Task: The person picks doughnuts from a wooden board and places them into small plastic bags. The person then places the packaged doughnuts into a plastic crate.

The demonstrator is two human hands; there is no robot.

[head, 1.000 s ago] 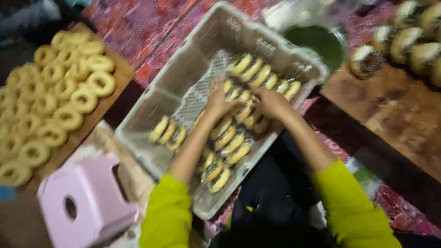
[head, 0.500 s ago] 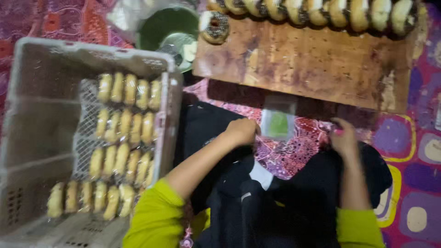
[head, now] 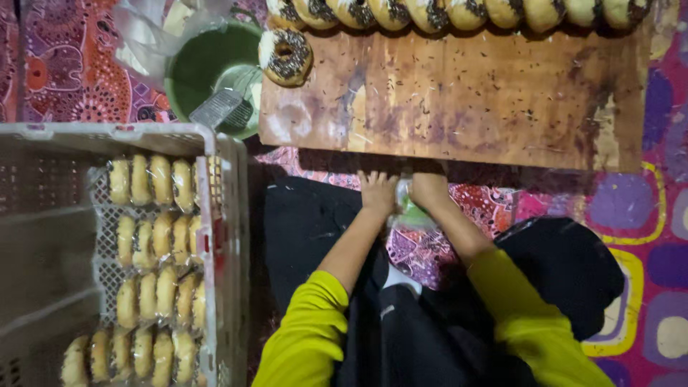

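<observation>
Two big things are flanking you: the wooden table (head: 466, 100) ahead, carrying sprinkled doughnuts (head: 287, 54), and the grey crate (head: 229, 236) of wrapped doughnuts (head: 154, 236) on your left. Your left hand (head: 376, 192) and right hand (head: 428, 190) are together gripping a clear plastic bag (head: 410, 215) just below the table's near edge.

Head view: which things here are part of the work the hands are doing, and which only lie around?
In use: left hand, right hand, clear plastic bags, wooden board, sprinkled doughnuts.
Lying about: grey crate of wrapped doughnuts, green bowl, patterned cloth.
</observation>
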